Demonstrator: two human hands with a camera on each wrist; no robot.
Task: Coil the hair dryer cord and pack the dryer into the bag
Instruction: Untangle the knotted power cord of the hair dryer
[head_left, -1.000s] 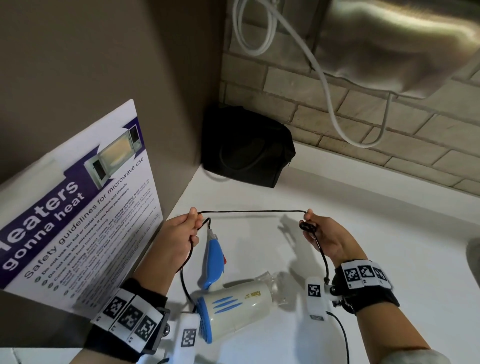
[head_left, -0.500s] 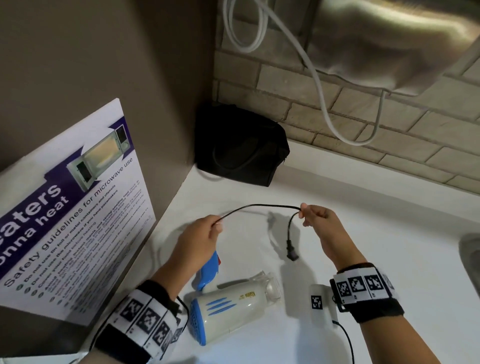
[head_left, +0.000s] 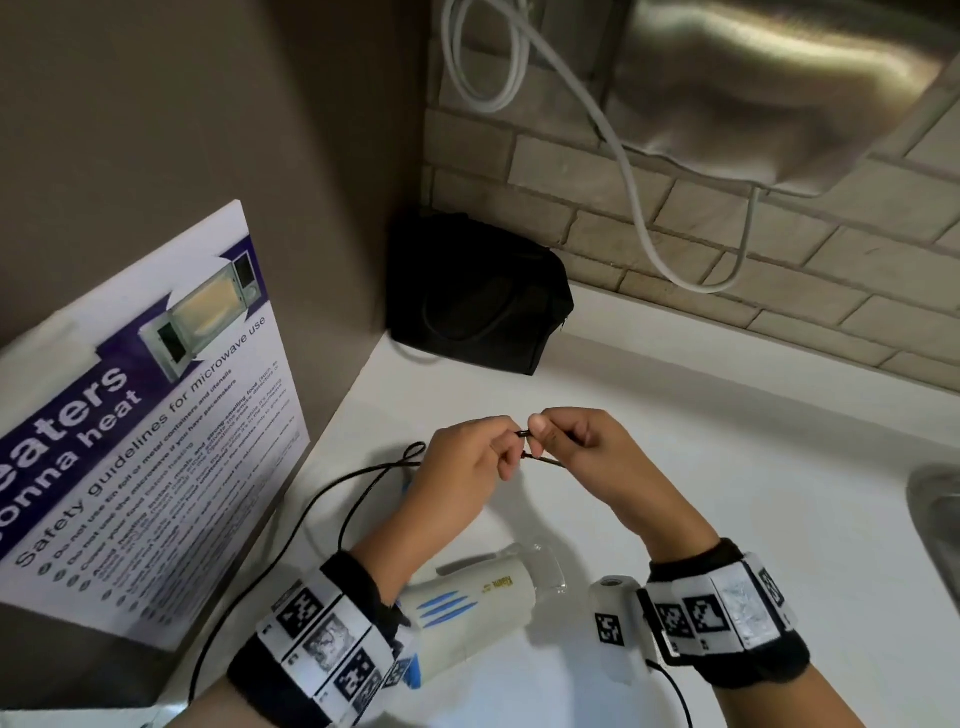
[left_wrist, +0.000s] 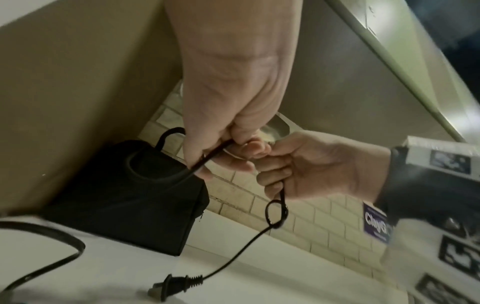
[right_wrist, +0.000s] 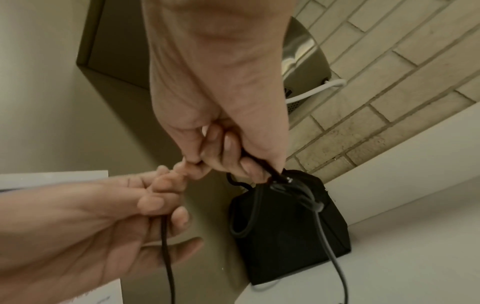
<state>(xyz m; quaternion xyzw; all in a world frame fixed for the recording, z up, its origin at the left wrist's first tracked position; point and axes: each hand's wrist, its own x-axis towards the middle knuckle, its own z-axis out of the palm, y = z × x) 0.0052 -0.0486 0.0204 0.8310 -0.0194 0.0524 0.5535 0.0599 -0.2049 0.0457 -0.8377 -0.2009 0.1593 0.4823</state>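
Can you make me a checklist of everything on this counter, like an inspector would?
Surface: white counter, bare where it shows.
Job's things: white and blue hair dryer lies on its side near the wrists; black bag sits in the back corner, apart from it.
Clutter: microwave safety poster leans at the left.
Hands: left hand and right hand meet above the counter, both pinching the black cord.
Cables: cord loops slack on the counter; its plug lies on the counter.
Surroundings: brick wall, metal wall unit with a white hose.
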